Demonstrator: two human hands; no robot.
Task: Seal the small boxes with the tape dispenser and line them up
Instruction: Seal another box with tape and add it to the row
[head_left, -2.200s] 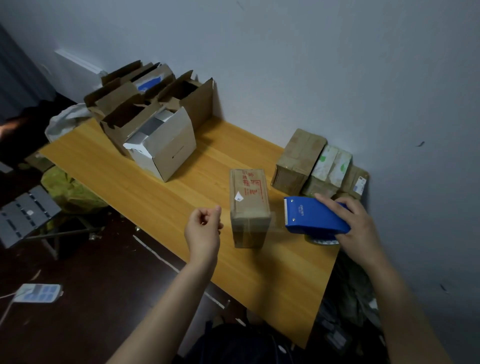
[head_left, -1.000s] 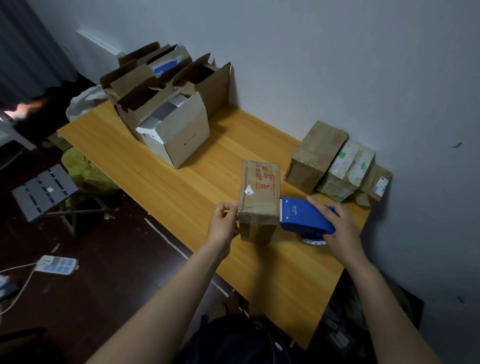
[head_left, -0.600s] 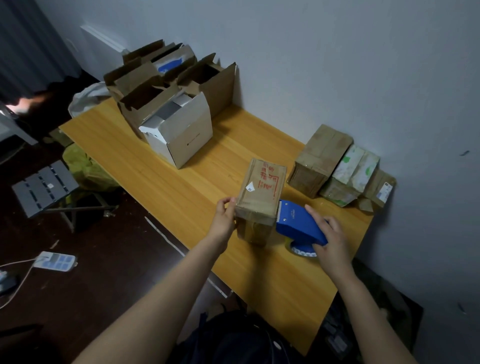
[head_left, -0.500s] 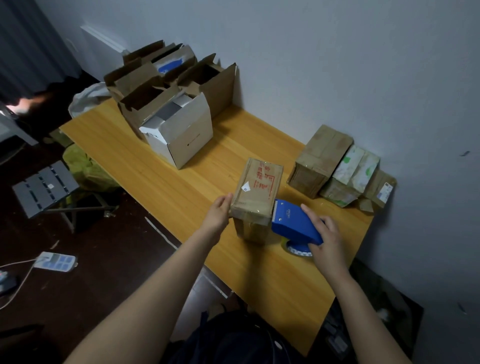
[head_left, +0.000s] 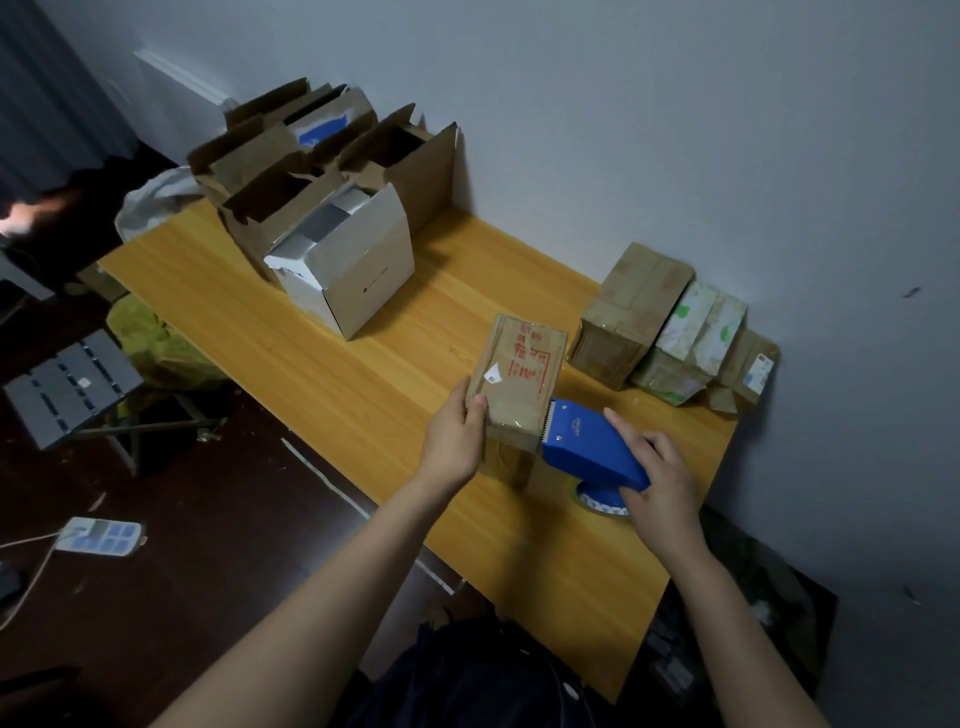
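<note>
While your left hand (head_left: 456, 434) pinches the small box (head_left: 522, 371), thumb on top, by the desk (head_left: 260, 322) front edge, hold firm & drag the tape dispenser (head_left: 589, 444) flat w/ your right hand (head_left: 661, 480), fingers curled round it.

We see left hand (head_left: 452, 441) off mid-air, now gripping 9 o'clock side of small brown cardboard box with red print (head_left: 519, 374). The blue plastic tape dispenser (head_left: 587, 447) closed in from 3 o'clock; teeth touch box.
</note>
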